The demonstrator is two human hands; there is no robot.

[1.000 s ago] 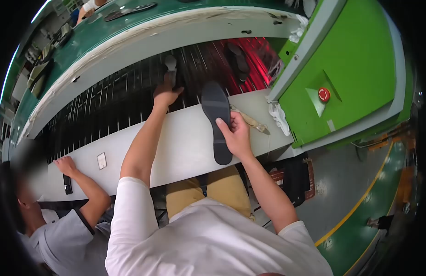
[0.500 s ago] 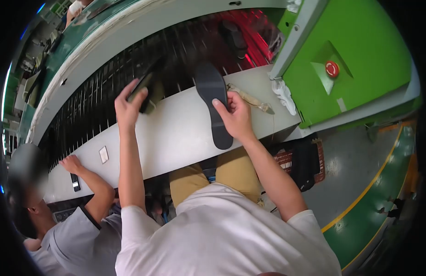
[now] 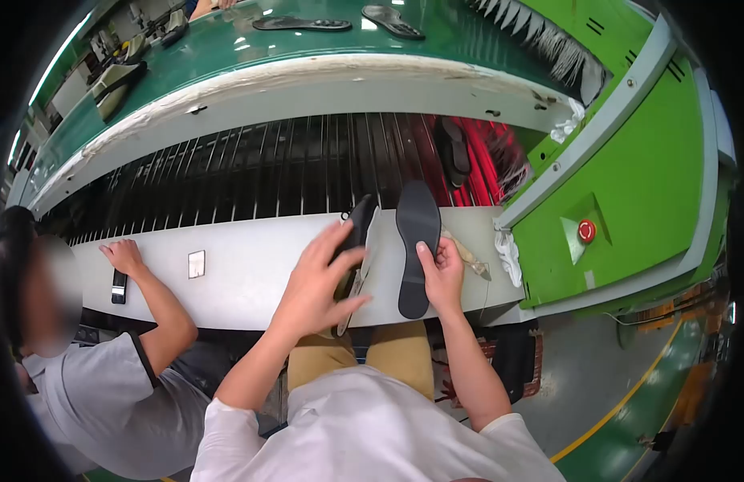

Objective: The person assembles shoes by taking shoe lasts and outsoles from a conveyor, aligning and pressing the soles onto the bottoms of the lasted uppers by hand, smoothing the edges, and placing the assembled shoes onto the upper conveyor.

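My right hand [image 3: 444, 277] grips a flat black shoe sole [image 3: 417, 233] by its side, thumb on its face, holding it upright over the white ledge [image 3: 259, 273]. To the left of it, my left hand [image 3: 320, 281] has its fingers spread, close to a dark, shoe-shaped piece with a pale edge [image 3: 364, 241]. That piece stands on its side, partly hidden behind the fingers; whether they touch it is hard to tell. Beyond the ledge, another dark shoe piece [image 3: 452, 153] lies on the rollers under red light.
A pale, string-tied bundle [image 3: 468, 255] lies right of the sole. The green machine [image 3: 629, 209] has a red button [image 3: 586, 231]. More soles [image 3: 301, 24] lie on the green belt [image 3: 227, 40]. On the left, a co-worker's hand [image 3: 124, 255] rests near a phone [image 3: 119, 287].
The view has tilted up, showing more of the belt. My left hand has brought the dark piece from over the rollers toward the sole, and its fingers have spread. My right hand still holds the sole.
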